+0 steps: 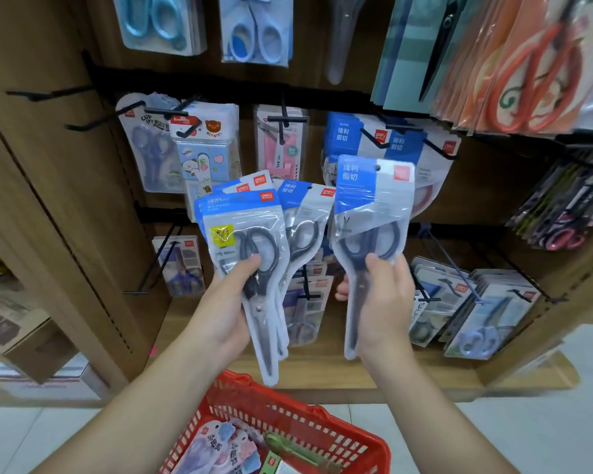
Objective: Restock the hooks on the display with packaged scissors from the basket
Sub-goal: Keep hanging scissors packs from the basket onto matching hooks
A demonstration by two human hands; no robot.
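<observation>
My left hand [220, 309]: grips a fan of blue-topped scissor packs [250, 234] by their lower halves, thumb across the front pack.
My right hand [387, 295]: holds a single pack [370, 206] upright, thumb on the scissor handles.
Hooks [374, 136]: matching hung packs [343, 135] sit just behind my single pack.
Basket [288, 405]: red, below my arms, with more packaged scissors inside.

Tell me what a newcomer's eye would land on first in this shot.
Dead centre, the left hand grips a fan of blue-topped scissor packs, while the right hand holds a single matching pack just beside it, both in front of the wooden display. Below them, the bright red basket at the bottom edge pulls the eye next, with more packaged scissors lying inside.
</observation>
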